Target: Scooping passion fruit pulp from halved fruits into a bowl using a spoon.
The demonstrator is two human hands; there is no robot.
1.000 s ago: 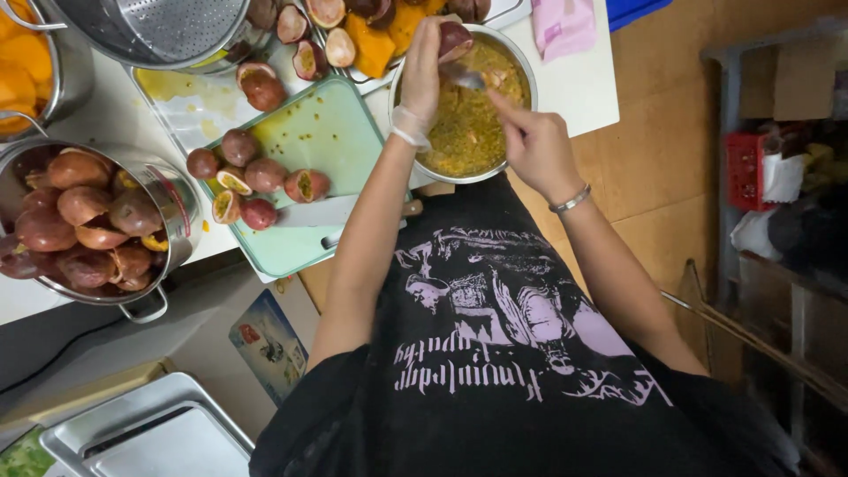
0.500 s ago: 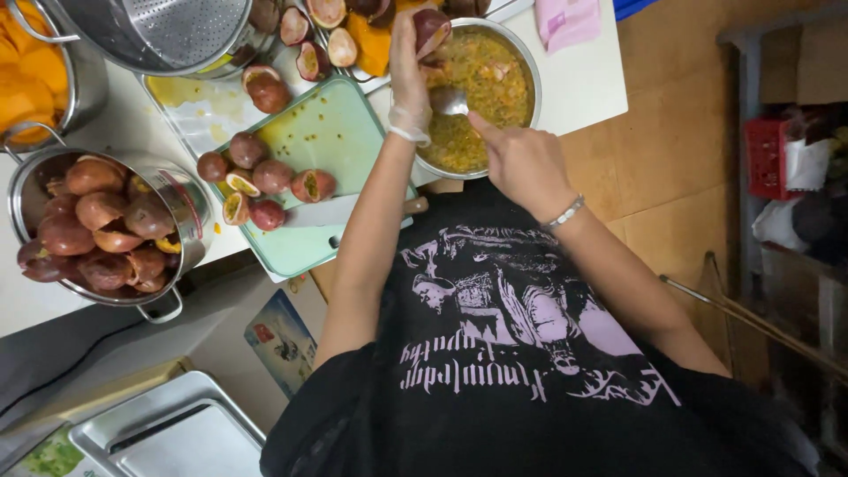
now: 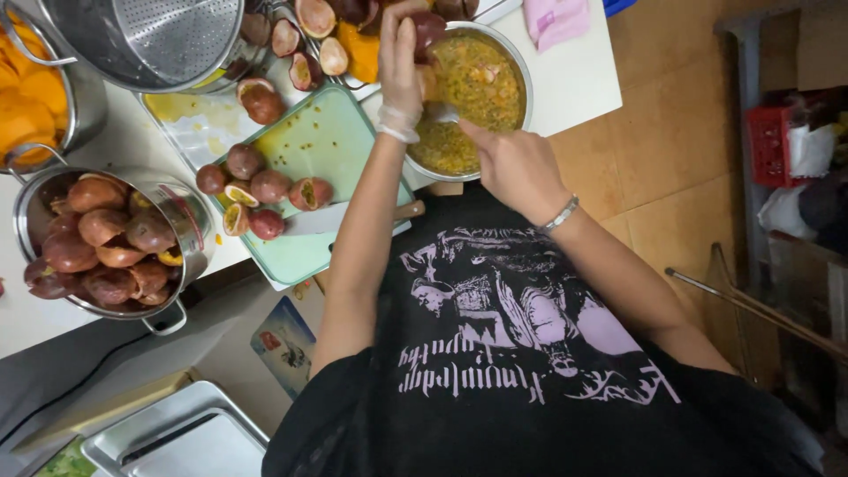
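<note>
done: steel bowl [image 3: 517,66] holds plenty of yellow seedy pulp; emptied shells [image 3: 305,40] piled behind it
left: several whole and cut fruits [image 3: 265,187] on green tray [image 3: 336,132]; pot of whole fruit [image 3: 97,243] on worktop [image 3: 579,75], so judged roughly midway
left hand [image 3: 402,66]: gloved, fingers clamped on passion fruit half [image 3: 430,26] above bowl
right hand [image 3: 512,163]: fingers closed on spoon [image 3: 442,112], its tip just below the half

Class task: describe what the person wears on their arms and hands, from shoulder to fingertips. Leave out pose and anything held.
The left hand wears a thin, translucent disposable glove, its cuff bunched at the wrist. The right hand is ungloved, with a silver bracelet at the wrist. Both forearms are uncovered; a black T-shirt with a pale purple print has short sleeves covering only the upper arms.
</note>
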